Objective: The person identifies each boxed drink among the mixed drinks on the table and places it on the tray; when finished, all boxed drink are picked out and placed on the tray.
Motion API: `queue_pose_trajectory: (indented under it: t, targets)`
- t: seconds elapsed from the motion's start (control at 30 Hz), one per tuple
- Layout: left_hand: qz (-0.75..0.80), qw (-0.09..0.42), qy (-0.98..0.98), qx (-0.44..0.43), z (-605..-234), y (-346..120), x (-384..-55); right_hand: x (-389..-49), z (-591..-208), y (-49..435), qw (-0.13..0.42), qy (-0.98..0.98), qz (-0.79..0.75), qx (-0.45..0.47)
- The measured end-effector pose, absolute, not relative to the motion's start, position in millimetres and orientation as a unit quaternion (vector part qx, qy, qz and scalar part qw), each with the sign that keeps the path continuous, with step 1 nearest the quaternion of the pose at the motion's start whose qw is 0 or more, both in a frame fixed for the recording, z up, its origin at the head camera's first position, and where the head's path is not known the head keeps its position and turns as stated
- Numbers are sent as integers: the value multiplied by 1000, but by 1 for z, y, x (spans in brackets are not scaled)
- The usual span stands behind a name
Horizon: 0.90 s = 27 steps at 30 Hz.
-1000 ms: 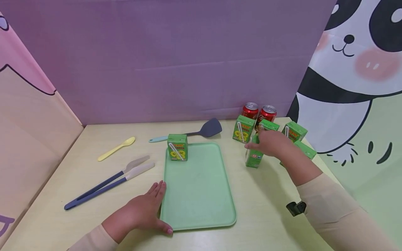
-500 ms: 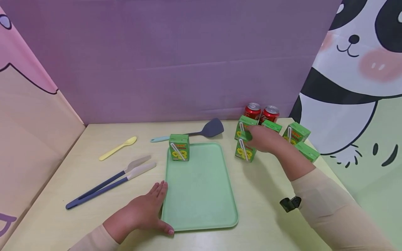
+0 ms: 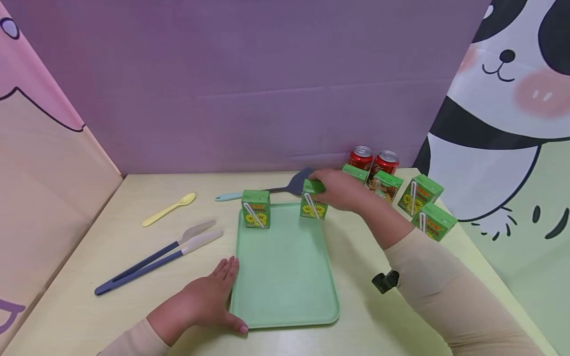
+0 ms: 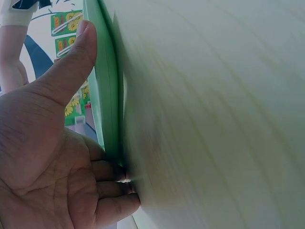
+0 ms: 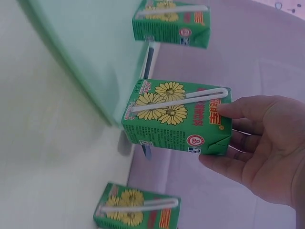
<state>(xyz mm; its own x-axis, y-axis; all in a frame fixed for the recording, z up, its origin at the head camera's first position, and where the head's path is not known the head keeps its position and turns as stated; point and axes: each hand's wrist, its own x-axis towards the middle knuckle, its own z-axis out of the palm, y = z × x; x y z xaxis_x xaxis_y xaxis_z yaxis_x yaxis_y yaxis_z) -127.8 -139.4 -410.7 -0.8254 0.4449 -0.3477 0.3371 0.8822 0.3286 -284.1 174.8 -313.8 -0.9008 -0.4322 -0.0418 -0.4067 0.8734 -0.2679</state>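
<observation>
A green juice box [image 3: 313, 203] with yellow flowers and a white straw is held upright by my right hand [image 3: 340, 190], over the far right corner of the green tray [image 3: 282, 267]. In the right wrist view the thumb and fingers grip the top end of that juice box [image 5: 176, 114]. Whether its base touches the tray I cannot tell. Another juice box [image 3: 256, 209] stands at the tray's far left corner. My left hand [image 3: 205, 304] rests along the tray's near left edge, fingers straight and thumb at the front corner; the left wrist view shows its fingertips by the rim.
Several more juice boxes [image 3: 434, 221] stand at the right, with two red cans [image 3: 385, 162] behind them. A spatula [image 3: 297, 185] lies behind the tray. On the left lie a yellow spoon [image 3: 169, 209] and blue-handled tongs [image 3: 153, 264]. A purple backdrop [image 3: 267, 89] closes off the back.
My right hand has carried a juice box leftward from the group on the right to the tray's far right corner. The left hand has stayed at the tray's edge.
</observation>
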Motion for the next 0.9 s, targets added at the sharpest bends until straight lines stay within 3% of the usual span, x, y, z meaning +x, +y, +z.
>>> queue_pose_trajectory:
  t: [0.43, 0.9]
  targets:
    - [122, 211, 948, 205, -411, -139, -128, -291, -330, 143, 112, 957, -129, -235]
    - [122, 212, 948, 206, -412, -139, -128, -301, -337, 154, 122, 944, -151, -267]
